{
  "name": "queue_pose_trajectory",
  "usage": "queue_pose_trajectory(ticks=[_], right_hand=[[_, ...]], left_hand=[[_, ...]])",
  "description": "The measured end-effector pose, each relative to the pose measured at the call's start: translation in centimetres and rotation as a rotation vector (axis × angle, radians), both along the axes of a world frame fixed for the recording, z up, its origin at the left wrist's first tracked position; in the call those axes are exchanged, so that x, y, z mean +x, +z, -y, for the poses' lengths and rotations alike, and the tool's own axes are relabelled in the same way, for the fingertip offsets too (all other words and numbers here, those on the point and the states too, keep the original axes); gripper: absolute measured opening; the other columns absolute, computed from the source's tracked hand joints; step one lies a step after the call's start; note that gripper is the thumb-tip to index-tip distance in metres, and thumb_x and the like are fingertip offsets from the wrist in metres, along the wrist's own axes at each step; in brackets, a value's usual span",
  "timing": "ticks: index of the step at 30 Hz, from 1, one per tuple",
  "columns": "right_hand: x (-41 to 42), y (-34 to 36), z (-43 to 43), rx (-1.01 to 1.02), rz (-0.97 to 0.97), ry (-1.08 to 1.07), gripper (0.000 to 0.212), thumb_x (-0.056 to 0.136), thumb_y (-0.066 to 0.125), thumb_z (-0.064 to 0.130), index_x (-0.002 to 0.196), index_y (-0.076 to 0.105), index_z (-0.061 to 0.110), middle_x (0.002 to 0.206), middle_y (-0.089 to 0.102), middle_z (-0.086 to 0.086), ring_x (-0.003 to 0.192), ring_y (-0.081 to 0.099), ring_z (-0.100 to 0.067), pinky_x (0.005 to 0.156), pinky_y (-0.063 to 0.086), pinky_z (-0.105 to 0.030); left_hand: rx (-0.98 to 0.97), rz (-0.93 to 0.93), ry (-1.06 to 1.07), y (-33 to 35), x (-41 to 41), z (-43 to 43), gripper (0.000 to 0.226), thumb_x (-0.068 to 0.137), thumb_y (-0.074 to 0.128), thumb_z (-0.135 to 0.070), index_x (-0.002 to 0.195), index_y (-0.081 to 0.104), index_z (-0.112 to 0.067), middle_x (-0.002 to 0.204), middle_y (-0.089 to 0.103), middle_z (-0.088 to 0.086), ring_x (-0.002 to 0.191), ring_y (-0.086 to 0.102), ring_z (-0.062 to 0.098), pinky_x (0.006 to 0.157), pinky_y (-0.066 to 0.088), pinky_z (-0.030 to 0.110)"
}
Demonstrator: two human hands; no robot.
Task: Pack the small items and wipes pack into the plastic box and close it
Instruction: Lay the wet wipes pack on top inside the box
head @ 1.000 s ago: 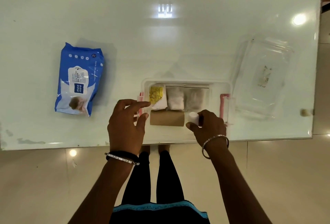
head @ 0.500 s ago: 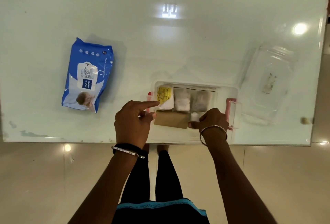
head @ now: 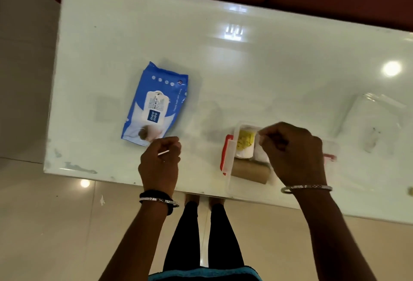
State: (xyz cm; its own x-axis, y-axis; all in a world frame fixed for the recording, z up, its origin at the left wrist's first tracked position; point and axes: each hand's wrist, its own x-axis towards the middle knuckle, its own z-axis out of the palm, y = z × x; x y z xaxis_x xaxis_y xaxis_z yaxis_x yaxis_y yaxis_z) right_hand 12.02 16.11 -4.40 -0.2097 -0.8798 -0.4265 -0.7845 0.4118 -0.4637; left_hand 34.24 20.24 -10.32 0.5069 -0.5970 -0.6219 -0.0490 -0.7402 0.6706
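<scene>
Wipes pack waits outside the half-filled box

The blue wipes pack lies flat on the white table, at about 9 o'clock from the open plastic box; the left hand hovers loosely curled and empty just at its 5 o'clock corner, while the right hand is curled over the box's contents, hold unclear. The pack looks soft, light and slippery-filmed, so pinching across its narrow middle seems safest

One wipes pack, one plastic box, one lid, two hands.
</scene>
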Motion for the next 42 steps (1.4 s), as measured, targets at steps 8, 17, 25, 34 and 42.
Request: queue_pose_trajectory(ticks=[8,17,25,34,42], right_hand=[[11.4,-5.6,7.5,-0.183,0.274,0.201,0.014,0.088,0.063,0.014,0.099,0.07,0.01,0.095,0.073,-0.002,0.089,0.067,-0.018,0.079,0.055,-0.039],[18.4,-10.8,13.2,-0.027,0.178,0.338,0.038,0.099,0.05,0.028,0.131,0.057,0.01,0.128,0.063,-0.011,0.119,0.057,-0.027,0.103,0.044,-0.037],[18.8,-12.9,15.6,0.216,0.265,0.121,0.024,0.085,0.072,0.029,0.094,0.076,0.007,0.096,0.075,-0.014,0.085,0.067,-0.025,0.076,0.051,-0.029],[15.7,-8.5,10.8,0.188,0.706,-0.202,0.027,0.095,0.06,0.016,0.072,0.055,0.003,0.073,0.051,-0.021,0.073,0.047,-0.026,0.069,0.04,-0.038],[12.1,-3.7,6.3,-0.158,0.636,-0.19,0.021,0.097,0.058,0.022,0.079,0.059,0.01,0.058,0.064,-0.009,0.054,0.059,-0.018,0.052,0.043,-0.027]], left_hand=[[0.228,-0.19,0.59,-3.7,6.9,0.8,0.038,0.08,0.074,-0.014,0.109,0.051,-0.009,0.101,0.061,0.017,0.071,0.059,0.019,0.077,0.052,0.035],[0.161,-0.495,0.633,-5.1,8.3,1.9,0.024,0.082,0.073,-0.024,0.101,0.065,-0.014,0.106,0.071,0.011,0.097,0.068,0.025,0.072,0.055,0.031],[-0.07,-0.358,0.638,-6.2,9.1,2.5,0.022,0.094,0.05,-0.009,0.099,0.065,-0.024,0.11,0.07,0.011,0.102,0.067,0.033,0.07,0.06,0.033],[-0.286,-0.516,0.551,-4.7,10.5,1.1,0.025,0.1,0.043,-0.024,0.117,0.061,-0.022,0.118,0.068,0.006,0.104,0.068,0.021,0.068,0.059,0.031],[-0.287,-0.567,0.481,-3.9,8.1,1.8,0.025,0.1,0.041,-0.026,0.108,0.066,-0.026,0.097,0.076,-0.005,0.093,0.072,0.014,0.065,0.06,0.028]])
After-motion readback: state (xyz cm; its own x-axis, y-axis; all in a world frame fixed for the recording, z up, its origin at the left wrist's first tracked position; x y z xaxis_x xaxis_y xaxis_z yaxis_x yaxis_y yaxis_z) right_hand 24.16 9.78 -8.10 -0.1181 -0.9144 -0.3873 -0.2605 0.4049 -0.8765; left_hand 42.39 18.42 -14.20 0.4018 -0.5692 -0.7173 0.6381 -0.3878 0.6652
